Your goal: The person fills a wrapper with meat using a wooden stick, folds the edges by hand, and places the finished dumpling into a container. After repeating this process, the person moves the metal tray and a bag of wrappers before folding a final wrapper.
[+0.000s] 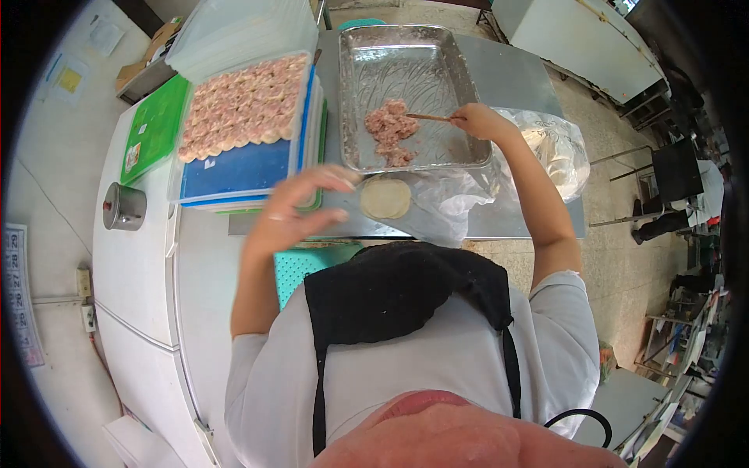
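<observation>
My right hand (476,122) is closed around a thin wooden stick (429,117). Its far end touches a mound of raw minced meat (390,129) in a deep metal tray (476,86). My left hand (300,207) hovers near the table's front edge, thumb and fingers apart, slightly blurred. Just right of it, a small stack of round pale dough wrappers (385,198) lies on the metal table. Rows of filled dumplings (246,105) cover most of a blue tray (234,173) on the left.
Clear plastic containers (242,35) stand behind the dumplings. A green lid (156,129) and a metal pot (125,207) are at the far left. A plastic bag with pale dough pieces (554,156) sits at the right. A teal crate (300,265) is below the table's edge.
</observation>
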`<state>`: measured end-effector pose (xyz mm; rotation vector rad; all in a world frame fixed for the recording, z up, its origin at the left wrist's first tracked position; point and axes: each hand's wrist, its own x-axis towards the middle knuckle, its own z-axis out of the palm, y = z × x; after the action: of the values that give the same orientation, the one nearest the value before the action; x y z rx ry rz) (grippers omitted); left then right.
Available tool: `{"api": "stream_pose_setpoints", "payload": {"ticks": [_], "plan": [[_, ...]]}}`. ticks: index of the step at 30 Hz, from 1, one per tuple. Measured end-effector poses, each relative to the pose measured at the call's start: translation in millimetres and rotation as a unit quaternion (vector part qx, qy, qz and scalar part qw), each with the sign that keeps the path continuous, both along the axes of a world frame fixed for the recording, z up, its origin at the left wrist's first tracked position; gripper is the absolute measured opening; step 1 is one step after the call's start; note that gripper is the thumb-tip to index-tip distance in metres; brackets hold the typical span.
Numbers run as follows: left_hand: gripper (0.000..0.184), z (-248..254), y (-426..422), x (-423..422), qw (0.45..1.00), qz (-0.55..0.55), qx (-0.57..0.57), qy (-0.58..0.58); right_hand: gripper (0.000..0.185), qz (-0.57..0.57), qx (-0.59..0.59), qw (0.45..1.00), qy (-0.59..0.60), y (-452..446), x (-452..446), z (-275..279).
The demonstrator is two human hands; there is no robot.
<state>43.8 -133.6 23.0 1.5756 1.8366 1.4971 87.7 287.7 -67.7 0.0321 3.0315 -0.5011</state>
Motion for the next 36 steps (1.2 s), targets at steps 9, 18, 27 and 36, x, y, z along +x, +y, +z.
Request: {"api": "stream_pose_setpoints", "payload": {"ticks": [9,18,27,36], "plan": [[0.033,-158,90,25,0.962,0.13,-0.237,0.023,0.024,-0.019,0.015,0.999,0.034,33,-88,-99],[0.021,-176,100,36,0.935,0.253,-0.217,0.12,0.02,0.223,0.018,0.972,0.074,-41,-4,-55],[0.015,-155,106,35,0.916,0.324,-0.145,0.186,0.02,0.123,0.003,0.991,0.045,38,-76,-45],[0.015,-151,108,26,0.926,0.307,-0.175,0.136,0.021,0.24,0.077,0.967,0.039,-24,-28,-21]]}}
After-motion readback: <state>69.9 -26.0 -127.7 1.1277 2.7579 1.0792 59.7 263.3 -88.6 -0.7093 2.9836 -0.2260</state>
